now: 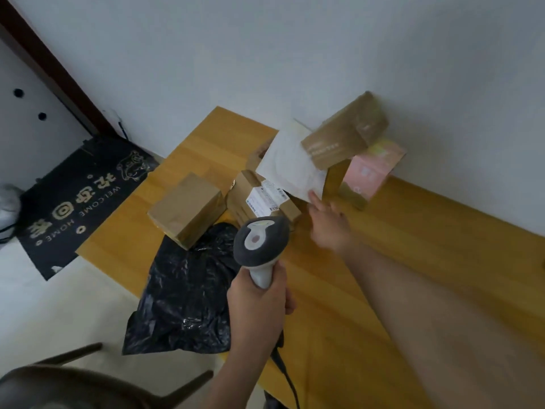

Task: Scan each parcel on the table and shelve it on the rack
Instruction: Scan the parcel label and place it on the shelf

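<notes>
Parcels crowd the far end of our wooden bench (pixel 398 246): two brown boxes, one (pixel 188 209) plain and one (pixel 259 199) labelled, a black bag (pixel 188 293), a pink box (pixel 373 169). Our left hand (pixel 259 302) wraps its fingers round the scanner (pixel 259 246) handle. Our right hand (pixel 328 222) pinches a white envelope (pixel 290 165) by its corner, tilted up; a blurred brown box (pixel 345 134) shows just behind.

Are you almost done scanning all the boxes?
Not nearly. No shelved parcel or rack shows here. In hand: the left hand grips the scanner, and the right hand holds up a white parcel. Left on the table: a plain brown box, a labelled box, a black bag, a pink box and a blurred brown box.
</notes>
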`<act>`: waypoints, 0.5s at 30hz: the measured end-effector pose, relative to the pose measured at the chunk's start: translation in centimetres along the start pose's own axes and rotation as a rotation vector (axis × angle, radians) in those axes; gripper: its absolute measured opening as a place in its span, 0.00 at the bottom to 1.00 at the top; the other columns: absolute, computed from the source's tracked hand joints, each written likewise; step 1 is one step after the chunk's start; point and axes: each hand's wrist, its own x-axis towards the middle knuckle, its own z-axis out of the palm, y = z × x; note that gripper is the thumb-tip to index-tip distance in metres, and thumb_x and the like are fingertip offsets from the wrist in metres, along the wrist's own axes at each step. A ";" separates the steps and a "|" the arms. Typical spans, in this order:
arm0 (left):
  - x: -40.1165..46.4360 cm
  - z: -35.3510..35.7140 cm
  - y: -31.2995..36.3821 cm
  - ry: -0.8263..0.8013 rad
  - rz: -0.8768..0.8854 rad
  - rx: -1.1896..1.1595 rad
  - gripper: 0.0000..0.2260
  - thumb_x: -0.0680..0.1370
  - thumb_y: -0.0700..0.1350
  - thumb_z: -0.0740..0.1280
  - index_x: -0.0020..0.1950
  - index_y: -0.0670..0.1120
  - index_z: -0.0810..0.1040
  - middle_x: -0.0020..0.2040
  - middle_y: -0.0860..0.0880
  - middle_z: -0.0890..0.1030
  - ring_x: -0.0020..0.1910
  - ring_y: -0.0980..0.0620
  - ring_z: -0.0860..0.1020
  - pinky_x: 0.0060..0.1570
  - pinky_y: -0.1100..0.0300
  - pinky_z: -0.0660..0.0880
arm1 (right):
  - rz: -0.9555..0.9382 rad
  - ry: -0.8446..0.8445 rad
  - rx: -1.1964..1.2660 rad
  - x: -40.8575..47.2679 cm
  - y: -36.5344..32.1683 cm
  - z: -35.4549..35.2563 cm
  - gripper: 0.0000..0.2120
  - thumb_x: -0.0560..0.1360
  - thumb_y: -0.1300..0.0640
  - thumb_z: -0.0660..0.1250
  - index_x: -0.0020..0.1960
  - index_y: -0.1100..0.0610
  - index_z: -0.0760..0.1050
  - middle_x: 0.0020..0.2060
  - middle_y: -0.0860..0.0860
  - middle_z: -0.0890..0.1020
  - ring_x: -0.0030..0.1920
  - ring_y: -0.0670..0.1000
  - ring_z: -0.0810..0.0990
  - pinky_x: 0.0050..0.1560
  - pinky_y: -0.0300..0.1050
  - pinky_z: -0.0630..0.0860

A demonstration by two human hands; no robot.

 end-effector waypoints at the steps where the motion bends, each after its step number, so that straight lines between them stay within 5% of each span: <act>1: 0.2 0.0 -0.1 -0.006 -0.006 -0.001 0.14 0.79 0.45 0.67 0.39 0.36 0.77 0.27 0.43 0.80 0.29 0.42 0.81 0.31 0.49 0.81 | -0.017 0.040 0.010 0.1 0.2 0.1 0.29 0.79 0.65 0.60 0.78 0.54 0.57 0.79 0.43 0.43 0.78 0.58 0.49 0.74 0.61 0.56; 4: 0.4 0.2 -0.1 -0.034 -0.014 0.002 0.13 0.79 0.46 0.67 0.41 0.36 0.77 0.28 0.43 0.80 0.28 0.45 0.81 0.29 0.55 0.80 | -0.127 0.339 0.220 -1.0 0.7 -0.6 0.25 0.80 0.63 0.61 0.76 0.57 0.63 0.76 0.50 0.62 0.74 0.52 0.63 0.72 0.55 0.65; 6: 0.1 0.6 0.1 -0.051 -0.010 0.002 0.14 0.79 0.46 0.67 0.41 0.36 0.77 0.28 0.43 0.80 0.29 0.45 0.81 0.30 0.55 0.81 | -0.170 0.670 0.427 -2.7 1.3 -1.6 0.18 0.78 0.64 0.65 0.67 0.61 0.74 0.64 0.55 0.77 0.64 0.52 0.75 0.64 0.50 0.74; 9: -0.9 1.6 0.6 -0.074 0.012 0.016 0.15 0.79 0.46 0.68 0.37 0.37 0.78 0.27 0.44 0.80 0.28 0.45 0.81 0.31 0.52 0.81 | -0.038 1.026 0.649 -5.5 2.8 -2.9 0.10 0.76 0.63 0.68 0.57 0.62 0.78 0.53 0.55 0.79 0.54 0.50 0.77 0.52 0.42 0.77; 12: -2.5 3.1 1.0 -0.095 0.035 0.009 0.16 0.79 0.46 0.68 0.37 0.36 0.78 0.27 0.43 0.80 0.26 0.47 0.80 0.29 0.56 0.80 | 0.209 1.115 0.833 -7.8 5.0 -3.3 0.09 0.77 0.63 0.66 0.57 0.60 0.74 0.52 0.49 0.74 0.53 0.50 0.74 0.51 0.43 0.73; 15: -4.3 4.8 0.9 -0.124 0.052 0.026 0.15 0.80 0.45 0.67 0.39 0.35 0.78 0.27 0.43 0.80 0.25 0.48 0.80 0.28 0.59 0.79 | 0.426 1.004 0.915 -10.4 7.9 -2.3 0.10 0.78 0.65 0.64 0.60 0.61 0.72 0.56 0.52 0.74 0.56 0.50 0.72 0.54 0.35 0.65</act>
